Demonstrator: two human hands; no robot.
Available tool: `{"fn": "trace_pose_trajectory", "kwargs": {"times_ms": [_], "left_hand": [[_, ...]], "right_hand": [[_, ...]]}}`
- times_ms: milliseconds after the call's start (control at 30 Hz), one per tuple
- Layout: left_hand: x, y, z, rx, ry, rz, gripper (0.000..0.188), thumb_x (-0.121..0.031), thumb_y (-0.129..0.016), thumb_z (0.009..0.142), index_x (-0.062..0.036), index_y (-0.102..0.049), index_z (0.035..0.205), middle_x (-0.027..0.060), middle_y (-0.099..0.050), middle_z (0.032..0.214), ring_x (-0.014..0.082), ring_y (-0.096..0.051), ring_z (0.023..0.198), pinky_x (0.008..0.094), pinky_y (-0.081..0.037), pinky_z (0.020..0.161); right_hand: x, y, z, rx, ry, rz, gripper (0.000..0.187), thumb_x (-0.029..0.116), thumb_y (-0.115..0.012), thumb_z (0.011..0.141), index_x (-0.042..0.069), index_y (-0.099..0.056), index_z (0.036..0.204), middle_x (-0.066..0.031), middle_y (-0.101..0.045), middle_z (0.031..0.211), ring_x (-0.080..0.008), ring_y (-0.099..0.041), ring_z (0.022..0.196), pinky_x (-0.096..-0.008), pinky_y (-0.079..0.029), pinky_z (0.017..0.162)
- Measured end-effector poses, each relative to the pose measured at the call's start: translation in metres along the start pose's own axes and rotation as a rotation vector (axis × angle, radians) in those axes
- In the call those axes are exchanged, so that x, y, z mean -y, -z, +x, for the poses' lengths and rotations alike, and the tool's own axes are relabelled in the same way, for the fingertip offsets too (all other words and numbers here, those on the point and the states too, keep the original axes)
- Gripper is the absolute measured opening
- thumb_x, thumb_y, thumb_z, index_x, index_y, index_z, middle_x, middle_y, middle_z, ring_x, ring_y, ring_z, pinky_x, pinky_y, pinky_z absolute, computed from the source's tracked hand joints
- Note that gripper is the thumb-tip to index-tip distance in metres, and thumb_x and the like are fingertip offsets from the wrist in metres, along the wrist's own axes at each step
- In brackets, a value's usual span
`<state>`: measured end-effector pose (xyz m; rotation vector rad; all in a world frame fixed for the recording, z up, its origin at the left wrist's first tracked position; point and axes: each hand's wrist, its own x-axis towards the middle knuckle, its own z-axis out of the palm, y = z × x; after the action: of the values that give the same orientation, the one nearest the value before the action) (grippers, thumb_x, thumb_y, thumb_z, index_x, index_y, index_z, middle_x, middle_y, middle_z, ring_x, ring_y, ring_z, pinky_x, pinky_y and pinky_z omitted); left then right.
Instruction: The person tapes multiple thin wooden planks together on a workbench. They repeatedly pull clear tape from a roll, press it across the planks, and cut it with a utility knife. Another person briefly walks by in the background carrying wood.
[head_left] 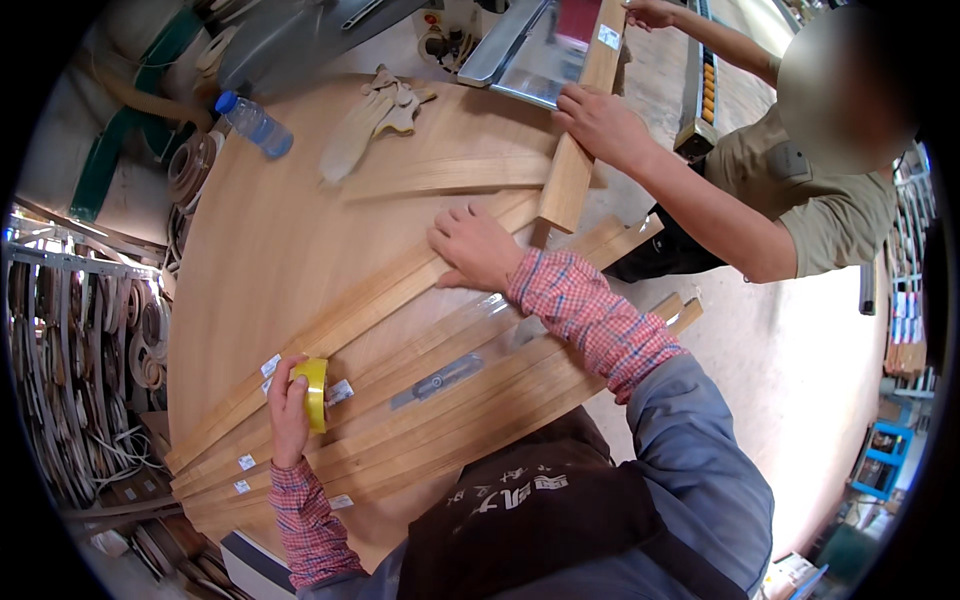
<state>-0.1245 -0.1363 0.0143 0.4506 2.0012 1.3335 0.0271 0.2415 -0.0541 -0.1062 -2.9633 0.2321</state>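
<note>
My left hand [289, 408] is closed around a roll of yellow tape [316, 395], just above the near ends of several long wooden boards. Flat on top of one wooden board [375, 308] lies my right hand [478, 245], its fingers stretched out. Small white labels [247, 462] are stuck near the boards' left ends. Clear tape [490, 306] shines across some of the nearer boards [480, 400]. Across the table, a co-worker's hands [605, 128] hold another wooden board [568, 185] that overlaps the far ends of mine.
The boards rest on a round-edged wooden table [230, 240]. On it are a water bottle with a blue cap [258, 128], work gloves [370, 120] and a loose wood strip [450, 177]. A co-worker [770, 180] stands at the far right. Racks of edging strips [80, 360] line the left.
</note>
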Motion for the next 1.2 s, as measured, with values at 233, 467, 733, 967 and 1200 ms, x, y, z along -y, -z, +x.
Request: {"fn": "trace_pose_trajectory", "kwargs": {"times_ms": [233,467,733,967,1200], "left_hand": [[-0.001,0.003,0.005,0.046,-0.015,0.012,0.034,-0.018,-0.049,0.107,-0.0084,-0.055,0.139,0.0108,-0.069,0.084,0.0141,-0.063,0.057,0.0278,-0.052,0.049],[0.011,0.007,0.001,0.011,-0.003,-0.031,0.034,-0.018,-0.051,0.107,-0.0088,-0.055,0.140,0.0094,-0.069,0.094,0.0132,-0.067,0.068,0.0272,-0.054,0.051],[-0.009,-0.003,0.003,0.072,-0.012,-0.020,0.034,-0.018,-0.053,0.107,-0.0077,-0.057,0.139,0.0067,-0.068,0.101,0.0123,-0.068,0.077,0.0269,-0.056,0.056],[-0.014,-0.006,0.001,0.053,0.066,-0.007,0.033,-0.017,-0.053,0.107,-0.0070,-0.057,0.138,0.0053,-0.068,0.098,0.0114,-0.066,0.075,0.0264,-0.055,0.061],[-0.003,-0.001,0.010,0.071,0.025,0.029,0.034,-0.015,-0.052,0.106,-0.0064,-0.059,0.138,0.0046,-0.068,0.105,0.0103,-0.066,0.084,0.0262,-0.056,0.069]], "right_hand": [[0.041,0.000,-0.016,-0.023,-0.007,0.031,0.070,0.060,-0.086,0.069,0.007,-0.067,0.111,-0.0075,-0.062,0.111,-0.0263,-0.058,0.111,-0.0439,-0.044,0.095],[0.018,0.020,-0.038,-0.248,-0.081,0.180,0.057,0.036,-0.082,0.080,0.004,-0.062,0.123,-0.0143,-0.061,0.126,-0.0336,-0.055,0.123,-0.0502,-0.043,0.103],[-0.052,0.053,-0.099,-0.268,-0.445,-0.098,0.050,0.018,-0.075,0.087,0.002,-0.056,0.130,-0.0175,-0.059,0.127,-0.0392,-0.056,0.120,-0.0548,-0.042,0.105],[-0.098,0.059,-0.067,-0.131,-0.252,0.026,0.032,0.017,-0.079,0.086,0.006,-0.062,0.111,-0.0120,-0.062,0.114,-0.0350,-0.057,0.114,-0.0494,-0.043,0.102],[-0.098,0.027,-0.035,-0.348,-0.323,-0.045,0.029,0.019,-0.067,0.091,0.005,-0.064,0.116,-0.0125,-0.063,0.123,-0.0337,-0.055,0.122,-0.0495,-0.040,0.106]]}}
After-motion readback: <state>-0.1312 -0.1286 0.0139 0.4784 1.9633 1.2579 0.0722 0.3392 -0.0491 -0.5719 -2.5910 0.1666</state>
